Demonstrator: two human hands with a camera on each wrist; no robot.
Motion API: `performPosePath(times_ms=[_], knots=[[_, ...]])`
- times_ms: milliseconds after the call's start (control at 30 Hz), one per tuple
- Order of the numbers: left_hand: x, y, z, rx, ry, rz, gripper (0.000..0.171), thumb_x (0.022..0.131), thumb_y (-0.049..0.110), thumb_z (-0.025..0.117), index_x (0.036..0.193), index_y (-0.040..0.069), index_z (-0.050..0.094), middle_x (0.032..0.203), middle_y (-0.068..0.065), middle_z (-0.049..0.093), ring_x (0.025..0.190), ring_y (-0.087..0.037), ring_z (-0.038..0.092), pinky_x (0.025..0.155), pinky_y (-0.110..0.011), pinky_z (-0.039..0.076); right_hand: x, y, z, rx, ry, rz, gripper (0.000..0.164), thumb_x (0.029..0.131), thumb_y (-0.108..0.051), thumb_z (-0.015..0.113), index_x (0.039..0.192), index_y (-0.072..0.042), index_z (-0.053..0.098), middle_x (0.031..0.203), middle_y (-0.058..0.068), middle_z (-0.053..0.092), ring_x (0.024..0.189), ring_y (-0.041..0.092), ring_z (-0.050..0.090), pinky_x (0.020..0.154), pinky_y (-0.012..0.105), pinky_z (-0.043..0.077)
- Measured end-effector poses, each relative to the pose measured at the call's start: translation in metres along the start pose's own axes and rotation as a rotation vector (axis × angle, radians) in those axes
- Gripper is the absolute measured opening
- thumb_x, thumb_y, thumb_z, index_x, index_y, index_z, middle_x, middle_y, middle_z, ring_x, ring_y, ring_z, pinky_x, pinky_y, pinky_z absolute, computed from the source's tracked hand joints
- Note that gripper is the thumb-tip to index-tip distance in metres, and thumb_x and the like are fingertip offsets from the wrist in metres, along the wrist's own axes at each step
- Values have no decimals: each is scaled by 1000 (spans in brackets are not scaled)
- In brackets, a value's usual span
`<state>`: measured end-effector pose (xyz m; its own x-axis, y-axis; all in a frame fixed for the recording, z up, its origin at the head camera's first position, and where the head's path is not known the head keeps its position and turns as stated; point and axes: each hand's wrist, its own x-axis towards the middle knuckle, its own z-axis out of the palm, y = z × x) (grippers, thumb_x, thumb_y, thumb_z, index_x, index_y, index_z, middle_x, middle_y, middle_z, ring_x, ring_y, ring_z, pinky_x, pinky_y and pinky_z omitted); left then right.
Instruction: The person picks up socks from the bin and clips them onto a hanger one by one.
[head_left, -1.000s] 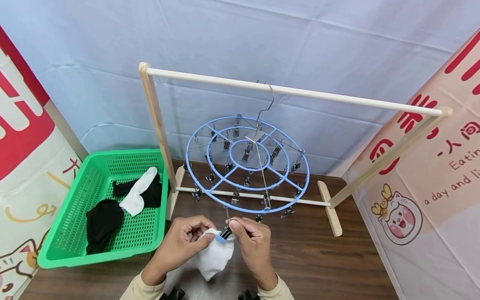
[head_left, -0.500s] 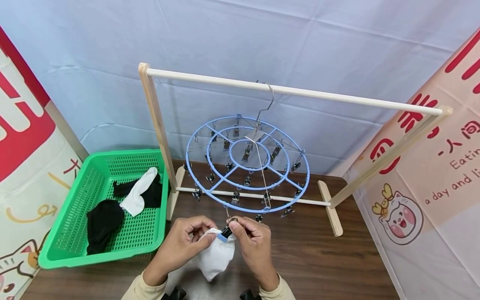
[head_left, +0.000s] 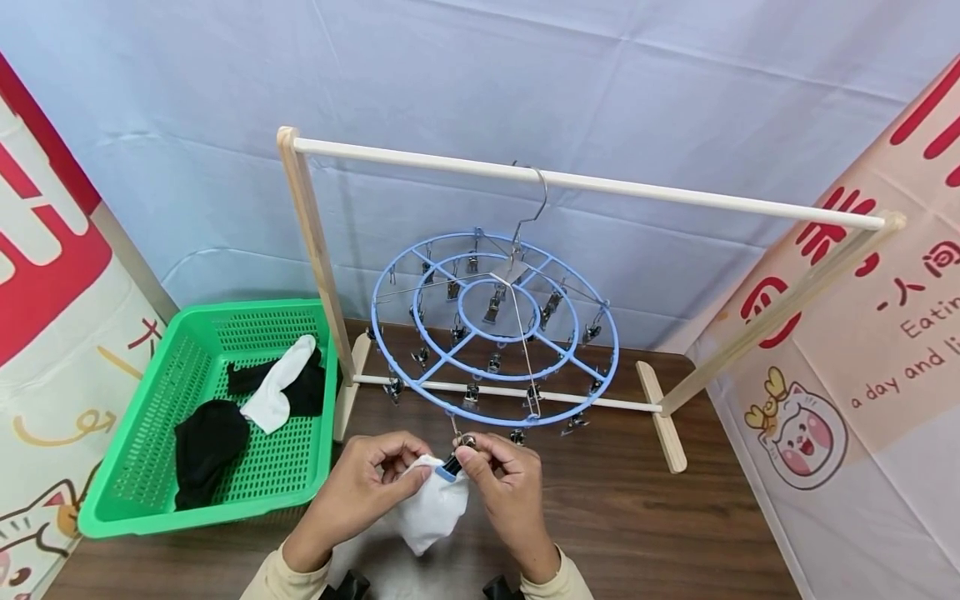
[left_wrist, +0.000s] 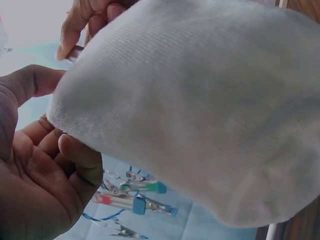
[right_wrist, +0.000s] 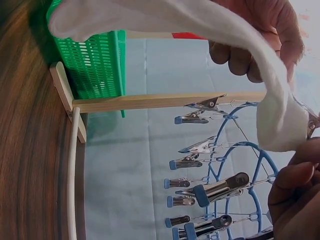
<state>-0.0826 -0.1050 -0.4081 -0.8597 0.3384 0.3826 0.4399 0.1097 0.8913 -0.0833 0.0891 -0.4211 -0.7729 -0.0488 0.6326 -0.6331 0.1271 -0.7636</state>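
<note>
A white sock (head_left: 431,512) hangs from my left hand (head_left: 375,479), its top edge pinched between thumb and forefinger. My right hand (head_left: 506,479) pinches the handle end of a metal clip (head_left: 453,467) with a blue tip, which lies at the sock's top edge. Much of this clip is covered by the fingers. A blue round clip hanger (head_left: 450,357) is just beyond both hands. In the left wrist view the sock (left_wrist: 190,110) fills most of the picture. The right wrist view has the sock (right_wrist: 280,120) stretching away from the right fingers.
The hanger hooks over the white rail (head_left: 660,190) of a wooden rack, with several other clips (head_left: 471,397) dangling from it. At left, a green basket (head_left: 93,508) contains a white sock (head_left: 273,387) and black cloth items (head_left: 210,450). Printed cloth walls stand left and right.
The blue clip tip and the sock have shifted up very slightly, and the clip has tilted a little under the right fingers. Both hands stay in nearly the same place.
</note>
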Motion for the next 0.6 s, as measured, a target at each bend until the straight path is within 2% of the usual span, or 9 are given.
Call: performPosePath(times_ms=[133,367,500,600], knots=[[-1,-1,-3,33,15,22,12,85,3,72,90,14,69,70,6,62,55,-5,48,43,-22,39,0,4,0,19,-2,-24,17,79,17,66,90,4,70,69,10,63,58,1,48,43,21,38],[-1,-3,-10,118,-27,-72,6,88,11,71,89,16,69,74,7,62,62,-7,54,50,-25,46,-1,5,3,31,6,-40,17,75,17,71,88,6,69,59,6,49,53,1,40,39,21,31],[-1,-3,-16,195,-26,-76,6,87,11,72,89,16,69,76,8,62,63,-6,54,51,-24,46,-2,6,4,-7,7,-36,18,75,11,75,90,2,70,55,2,43,52,-2,36,37,22,28],[-2,-4,-21,208,-10,-67,9,86,9,73,89,16,70,77,8,63,62,-6,54,51,-24,45,-1,6,5,-12,6,-39,19,74,9,76,91,1,71,54,1,39,52,-3,33,37,21,26]])
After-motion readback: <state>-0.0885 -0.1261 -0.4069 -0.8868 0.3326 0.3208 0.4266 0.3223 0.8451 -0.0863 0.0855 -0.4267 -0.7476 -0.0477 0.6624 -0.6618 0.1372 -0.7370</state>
